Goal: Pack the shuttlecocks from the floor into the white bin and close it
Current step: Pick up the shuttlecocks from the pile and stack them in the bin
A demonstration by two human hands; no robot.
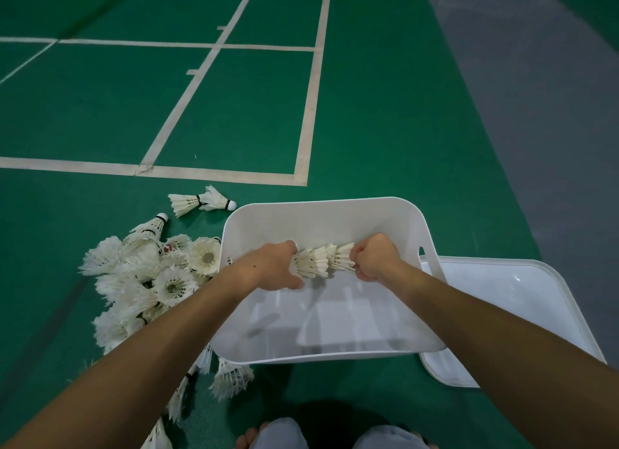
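Observation:
A white bin (321, 214) stands open on the green court floor, its inside bare. Over its middle I hold a nested row of white shuttlecocks (323, 260) sideways, my left hand (273, 264) gripping one end and my right hand (373, 256) the other. A heap of loose feather shuttlecocks (144, 274) lies on the floor left of the bin. Two more shuttlecocks (201, 202) lie stacked beyond the heap, near the bin's far left corner. Others (231, 378) rest by the bin's near left corner, partly under my left forearm.
The bin's white lid (516, 301) lies flat on the floor, tucked against the bin's right side. White court lines (308, 113) cross the green floor beyond. A grey floor strip (536, 113) runs along the right. My knees (331, 435) show at the bottom edge.

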